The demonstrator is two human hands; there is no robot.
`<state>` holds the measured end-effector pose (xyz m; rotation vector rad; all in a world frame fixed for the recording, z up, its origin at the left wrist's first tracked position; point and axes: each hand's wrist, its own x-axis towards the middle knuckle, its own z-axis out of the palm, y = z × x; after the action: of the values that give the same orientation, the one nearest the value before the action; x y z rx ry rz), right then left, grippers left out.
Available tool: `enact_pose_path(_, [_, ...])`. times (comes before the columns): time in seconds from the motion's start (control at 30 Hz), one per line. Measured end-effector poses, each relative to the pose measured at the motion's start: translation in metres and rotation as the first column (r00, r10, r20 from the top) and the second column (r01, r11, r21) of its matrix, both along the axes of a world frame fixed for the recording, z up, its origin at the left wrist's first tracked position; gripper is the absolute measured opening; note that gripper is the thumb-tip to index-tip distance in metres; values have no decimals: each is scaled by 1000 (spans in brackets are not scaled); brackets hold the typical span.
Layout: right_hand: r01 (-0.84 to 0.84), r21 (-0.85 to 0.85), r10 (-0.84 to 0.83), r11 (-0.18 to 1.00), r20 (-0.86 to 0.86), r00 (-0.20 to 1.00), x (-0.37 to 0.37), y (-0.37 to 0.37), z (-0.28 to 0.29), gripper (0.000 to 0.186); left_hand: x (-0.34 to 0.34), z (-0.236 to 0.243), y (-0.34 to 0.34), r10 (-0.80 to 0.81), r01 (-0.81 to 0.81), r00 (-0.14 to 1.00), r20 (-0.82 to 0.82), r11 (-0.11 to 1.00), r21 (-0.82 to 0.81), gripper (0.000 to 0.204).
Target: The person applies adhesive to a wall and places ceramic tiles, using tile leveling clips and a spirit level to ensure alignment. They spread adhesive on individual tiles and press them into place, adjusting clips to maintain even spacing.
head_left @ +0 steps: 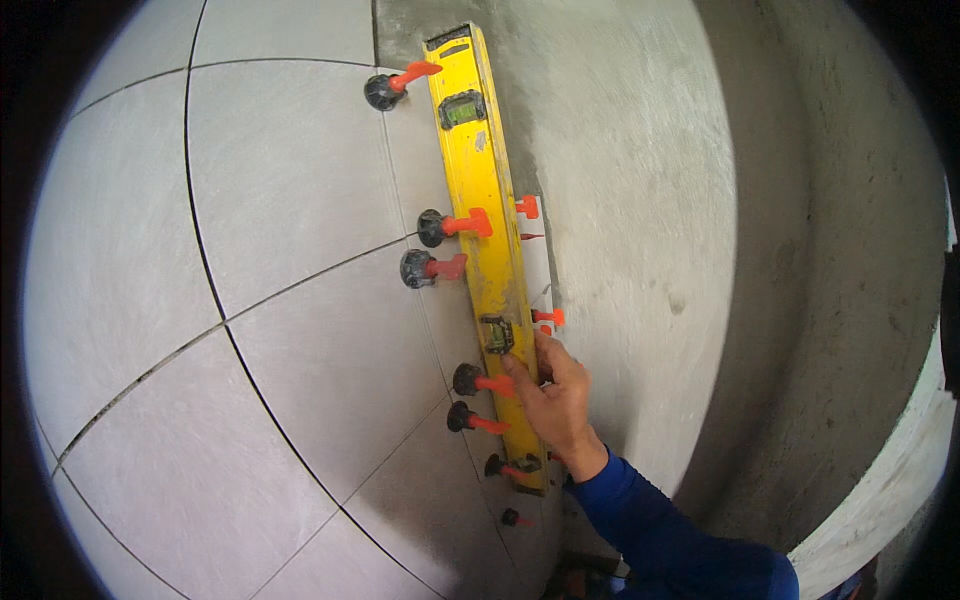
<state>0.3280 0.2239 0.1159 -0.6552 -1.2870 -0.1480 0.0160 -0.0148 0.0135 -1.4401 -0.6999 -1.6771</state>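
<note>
Pressing its lower part, the right hand [553, 400] grips a yellow spirit level [483, 230] held upright against the grey tiled wall [290, 200], among orange-and-black levelling clips [440, 226].

— What does the room look like from where you stand?

— The left side is a wall of large pale grey tiles [290, 190], matt, with thin dark joints [205, 270] running between them. To the right of the tiled part the wall is bare grey cement render [640, 200], rough and a little streaked.

— And further right?

— The render turns into a darker, shadowed plaster surface [830, 250], pitted in places. At the lower right a pale concrete ledge [880, 500] curves along its foot.

— How is the light?

— Soft and even, brightest on the tiles and the render beside them.
</note>
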Motion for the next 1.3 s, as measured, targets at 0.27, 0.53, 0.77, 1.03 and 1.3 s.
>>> enact_pose_path(0.27, [-55, -36, 55, 998, -5, 998, -4, 3, 3, 34, -3, 2, 27, -90, 86, 995, 42, 993, 84, 36])
enact_pose_path(0.53, [-139, -106, 130, 985, -85, 988, -6, 10, -5, 38, -4, 4, 42, -177, 164, 980, 87, 976, 142, 35])
enact_pose_path(0.77, [-167, -69, 160, 983, -105, 982, -10, 11, -5, 32, -6, 2, 48, -236, 212, 964, 124, 960, 183, 34])
enact_pose_path(1.03, [-158, -30, 155, 987, -82, 984, -12, 6, -1, 31, -5, 4, 49, -256, 225, 957, 137, 953, 202, 32])
enact_pose_path(1.3, [-160, -42, 156, 986, -86, 984, -11, 7, -2, 35, -5, 4, 46, -267, 234, 953, 141, 948, 214, 31])
